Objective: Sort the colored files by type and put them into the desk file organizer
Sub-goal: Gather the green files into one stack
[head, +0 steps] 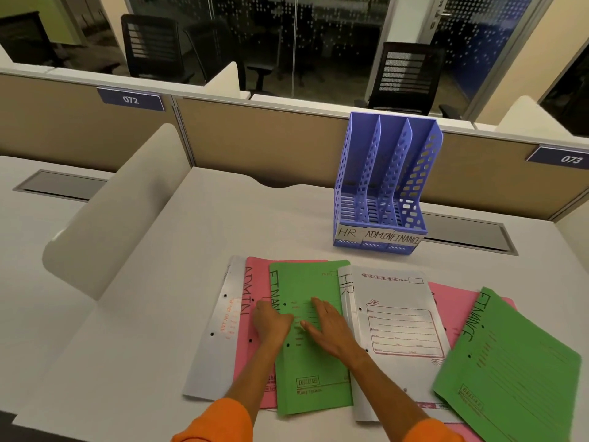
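Files: six colored folders lie fanned in an overlapping row on the bench (165, 282), at 6 o'clock from the organizer.
Green FINANCE file (314, 362): lies flat near the row's middle, overlapping the pink ADMIN file (255, 282) at its 9 o'clock; both hands are on it.
White HR file (398, 330): just at 3 o'clock of the green one, its left edge lapping over it.
Other files: a white file (210, 339) at the far 9 o'clock end under the pink ADMIN one; a second pink file (446, 301) shows from under the HR file; a second green FINANCE file (510, 371) lies tilted at the 3 o'clock end.
Left hand (271, 323): rests on the green file's left edge, fingers curled down at that edge; whether they pinch it I cannot tell.
Right hand (328, 327): lies palm down on the green cover, fingers (318, 306) spread flat and released, gripping nothing.
Sleeves: orange cuffs (220, 422) at the bottom edge.
Desk file organizer (382, 186): blue perforated plastic, upright at 12 o'clock on the bench, three slots holding no files, paper labels reading HR, ADMIN, FINANCE across its front.
Surroundings: tan partition (255, 138) behind with number tags 072 and 073; black office chairs (153, 43) beyond it.
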